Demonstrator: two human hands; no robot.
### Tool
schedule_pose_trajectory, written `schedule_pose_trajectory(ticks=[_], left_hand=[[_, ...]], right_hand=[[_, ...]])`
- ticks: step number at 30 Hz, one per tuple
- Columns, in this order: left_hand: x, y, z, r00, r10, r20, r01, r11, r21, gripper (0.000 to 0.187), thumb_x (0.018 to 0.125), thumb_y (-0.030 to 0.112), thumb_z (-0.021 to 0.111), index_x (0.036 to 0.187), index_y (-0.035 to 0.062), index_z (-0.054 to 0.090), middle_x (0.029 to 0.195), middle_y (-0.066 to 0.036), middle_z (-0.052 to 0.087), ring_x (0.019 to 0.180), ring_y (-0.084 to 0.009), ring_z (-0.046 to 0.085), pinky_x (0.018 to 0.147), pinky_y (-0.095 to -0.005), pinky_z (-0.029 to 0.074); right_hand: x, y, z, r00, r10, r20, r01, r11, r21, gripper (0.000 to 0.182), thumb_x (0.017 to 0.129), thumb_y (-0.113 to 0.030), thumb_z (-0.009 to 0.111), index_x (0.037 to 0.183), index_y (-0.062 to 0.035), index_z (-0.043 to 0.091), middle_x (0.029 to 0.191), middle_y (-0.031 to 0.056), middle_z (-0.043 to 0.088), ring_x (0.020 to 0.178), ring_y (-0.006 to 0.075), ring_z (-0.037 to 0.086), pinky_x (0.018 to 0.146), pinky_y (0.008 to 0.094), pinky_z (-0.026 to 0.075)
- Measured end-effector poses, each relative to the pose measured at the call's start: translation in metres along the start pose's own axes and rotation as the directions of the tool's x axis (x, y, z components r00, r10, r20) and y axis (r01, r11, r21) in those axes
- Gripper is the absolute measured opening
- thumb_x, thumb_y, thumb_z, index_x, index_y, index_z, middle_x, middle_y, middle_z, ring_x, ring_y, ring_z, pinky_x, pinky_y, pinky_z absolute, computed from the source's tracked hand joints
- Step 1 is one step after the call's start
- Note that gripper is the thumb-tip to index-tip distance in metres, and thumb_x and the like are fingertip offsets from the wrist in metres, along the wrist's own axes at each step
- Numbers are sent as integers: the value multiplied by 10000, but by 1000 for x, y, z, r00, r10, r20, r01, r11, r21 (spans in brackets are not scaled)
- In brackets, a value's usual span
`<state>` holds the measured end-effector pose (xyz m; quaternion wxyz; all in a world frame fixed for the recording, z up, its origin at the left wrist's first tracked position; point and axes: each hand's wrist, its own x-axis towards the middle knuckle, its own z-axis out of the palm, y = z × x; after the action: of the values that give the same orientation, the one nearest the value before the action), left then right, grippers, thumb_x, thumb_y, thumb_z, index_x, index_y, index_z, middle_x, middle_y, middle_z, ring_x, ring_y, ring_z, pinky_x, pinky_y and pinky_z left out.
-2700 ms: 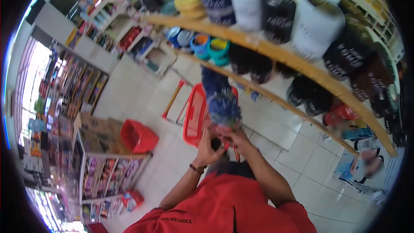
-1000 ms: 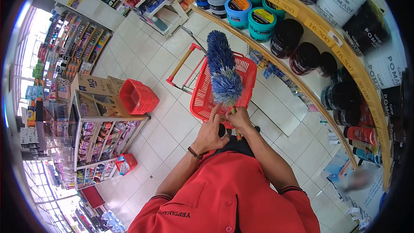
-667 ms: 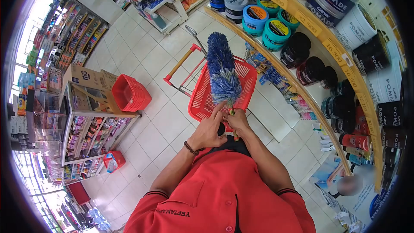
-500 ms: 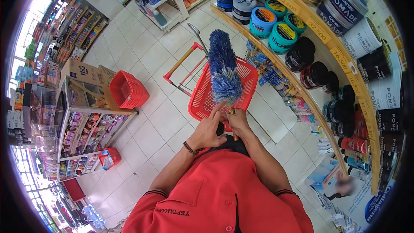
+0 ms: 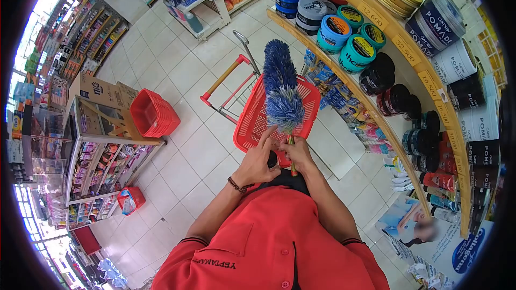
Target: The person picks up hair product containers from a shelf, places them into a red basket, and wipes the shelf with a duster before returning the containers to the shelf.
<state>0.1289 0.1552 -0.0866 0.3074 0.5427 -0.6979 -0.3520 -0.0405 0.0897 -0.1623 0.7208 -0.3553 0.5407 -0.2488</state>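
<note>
My right hand is wrapped round the striped handle of a duster with blue and grey fluffy bristles, its head pointing away from me. My left hand, with a beaded bracelet at the wrist, is beside the handle. Its fingers are apart, the index stretched toward the base of the bristles and the fingertips close to my right hand. A dark rounded shape shows beneath the left fingers. Under the duster, a red shopping basket rests in a trolley frame.
A curved wooden shelf with pomade and wax jars runs along my right. On the left, stacked red baskets stand by a goods rack with a cardboard box. A small red bin sits on the tiled floor.
The view has shifted slightly, so the shelf jars appear a little further right and the left rack further left. Both hands and the duster keep nearly the same pose.
</note>
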Motion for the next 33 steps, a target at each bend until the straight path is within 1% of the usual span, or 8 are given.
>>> schedule_pose_trajectory(ticks=[6, 8, 11, 14, 17, 26, 29, 33], left_hand=[[4, -5, 0, 998, 0, 61, -4, 998, 59, 679, 638, 95, 746, 1249, -11, 469, 1614, -274, 327, 1128, -376, 693, 853, -442, 598], [6, -9, 0, 996, 33, 78, -41, 994, 101, 698, 639, 115, 764, 1252, -34, 465, 1605, -270, 330, 960, -406, 704, 710, -482, 585], [10, -5, -2, 994, 82, 75, -89, 992, 95, 706, 634, 142, 769, 1259, -13, 480, 1607, -255, 337, 864, -424, 692, 686, -499, 565], [13, -8, 0, 990, 134, 40, -136, 989, 49, 712, 632, 154, 769, 1271, 7, 490, 1612, -240, 340, 813, -436, 678, 679, -517, 555], [16, 5, -7, 989, 64, 131, -83, 986, 144, 669, 630, 92, 750, 1223, -33, 467, 1619, -241, 348, 989, -374, 718, 685, -453, 587], [14, 0, 4, 994, 55, 95, -62, 995, 74, 693, 639, 111, 757, 1270, 9, 490, 1615, -233, 347, 922, -437, 702, 735, -516, 584], [15, -5, 7, 993, 115, 27, -114, 992, -46, 662, 651, 89, 745, 1256, 10, 489, 1615, -233, 350, 992, -401, 716, 784, -487, 596], [15, -7, 2, 990, 141, -3, -141, 989, -51, 636, 658, 58, 732, 1243, 11, 484, 1610, -245, 353, 1067, -375, 718, 857, -448, 598]], right_hand=[[9, 3, 0, 999, -26, -46, 20, 993, -114, 104, 886, -14, 695, 958, -34, 622, 781, 78, 688, 544, 81, 531, 463, 251, 381], [9, 0, 2, 997, -26, -71, 16, 990, -137, 99, 895, -21, 705, 953, -32, 626, 791, 83, 695, 554, 83, 544, 463, 252, 380], [7, -6, 4, 994, -68, -87, 51, 982, -182, 118, 907, -57, 743, 950, -25, 638, 803, 84, 696, 584, 94, 579, 471, 260, 384], [-2, -23, 7, 997, 1, -77, -15, 984, -175, 128, 875, -15, 753, 890, -10, 626, 843, 92, 705, 746, 147, 682, 632, 299, 549], [3, -17, 6, 996, -26, -80, 16, 992, -126, 213, 865, -64, 824, 887, -5, 621, 842, 96, 711, 757, 152, 695, 640, 302, 562], [15, -1, -5, 998, -42, -54, 34, 989, -144, 296, 832, -131, 885, 880, -8, 621, 836, 95, 713, 746, 161, 700, 624, 305, 559], [13, -6, -6, 995, -60, -83, 38, 971, -237, 224, 841, -85, 839, 883, -14, 630, 798, 73, 689, 674, 146, 660, 544, 307, 498], [12, -10, -11, 999, 46, -24, -47, 999, -18, 148, 831, 67, 696, 929, -6, 612, 747, 66, 627, 566, 141, 576, 480, 288, 440]])
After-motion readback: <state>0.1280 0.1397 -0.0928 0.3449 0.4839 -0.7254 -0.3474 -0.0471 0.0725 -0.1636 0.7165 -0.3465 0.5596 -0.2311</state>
